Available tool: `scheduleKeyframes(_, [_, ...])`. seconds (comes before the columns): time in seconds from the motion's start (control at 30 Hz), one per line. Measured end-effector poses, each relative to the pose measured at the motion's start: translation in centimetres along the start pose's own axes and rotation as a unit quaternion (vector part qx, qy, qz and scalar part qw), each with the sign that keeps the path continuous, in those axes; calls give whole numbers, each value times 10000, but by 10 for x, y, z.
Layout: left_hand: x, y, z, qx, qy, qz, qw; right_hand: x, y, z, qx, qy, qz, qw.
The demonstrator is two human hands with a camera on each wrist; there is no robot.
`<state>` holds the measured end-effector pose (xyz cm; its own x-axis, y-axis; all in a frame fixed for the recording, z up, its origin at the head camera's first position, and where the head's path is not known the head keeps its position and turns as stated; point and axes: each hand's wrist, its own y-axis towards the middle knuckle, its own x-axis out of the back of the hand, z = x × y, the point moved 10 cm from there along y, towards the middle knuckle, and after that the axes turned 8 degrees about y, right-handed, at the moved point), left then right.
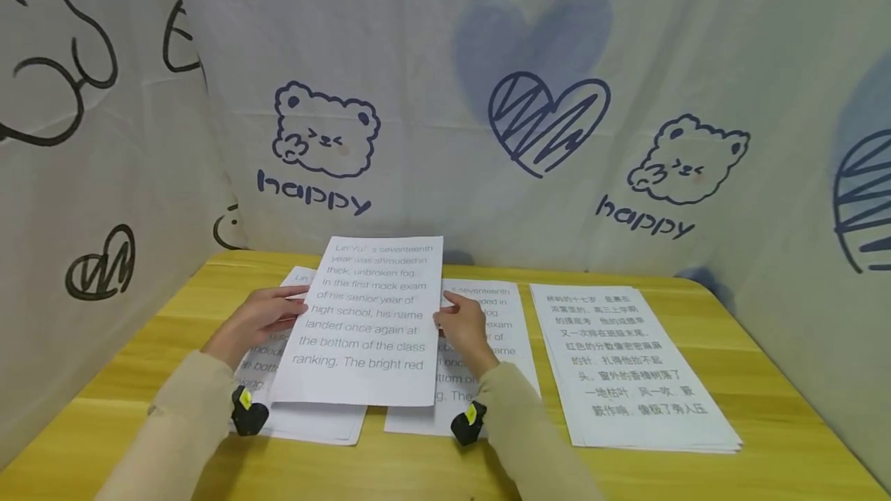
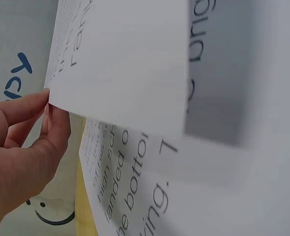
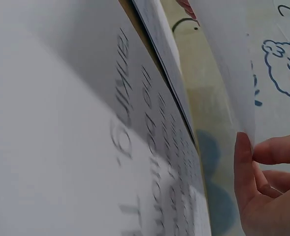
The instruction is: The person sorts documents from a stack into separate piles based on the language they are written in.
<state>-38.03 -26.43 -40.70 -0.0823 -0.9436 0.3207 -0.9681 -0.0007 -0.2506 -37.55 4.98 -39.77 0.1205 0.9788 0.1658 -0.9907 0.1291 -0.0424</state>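
Observation:
A sheet of paper [image 1: 369,323] printed in English is held above the table between both hands. My left hand [image 1: 261,319] pinches its left edge between thumb and fingers, as the left wrist view shows at the paper's rim [image 2: 120,73]. My right hand [image 1: 466,327] pinches the opposite edge; in the right wrist view the thumb and fingers meet on the sheet [image 3: 228,64]. Beneath it lie two stacks of English pages, a left stack [image 1: 313,422] and a middle stack [image 1: 511,354], both partly covered by the raised sheet and the hands.
To the right lies a stack of pages [image 1: 626,369] printed in Chinese. All the paper is on a yellow wood-grain table [image 1: 724,339]. A white cloth [image 1: 431,99] with bears and hearts hangs behind and at the sides. Each wrist wears a small black device [image 1: 249,412].

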Motion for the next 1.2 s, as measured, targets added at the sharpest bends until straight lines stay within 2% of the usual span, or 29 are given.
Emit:
scheduleKeyframes(0.27, [37, -13, 13, 185, 448, -125, 9987, -40, -11, 2, 95, -227, 358, 9991])
scheduleKeyframes(0.53, [58, -22, 15, 175, 943, -226, 9951, -69, -21, 4, 309, -658, 590, 9956])
scheduleKeyframes(0.7, [65, -22, 21, 259, 1129, -336, 9927, -82, -27, 7, 379, -772, 739, 9936])
scheduleKeyframes(0.9, [70, -17, 29, 237, 1287, -367, 9907, -86, -29, 4, 201, -845, 720, 9936])
scheduleKeyframes(1.2, [64, -19, 32, 254, 1688, -344, 9847, -92, -31, -1, 116, -896, 909, 9917])
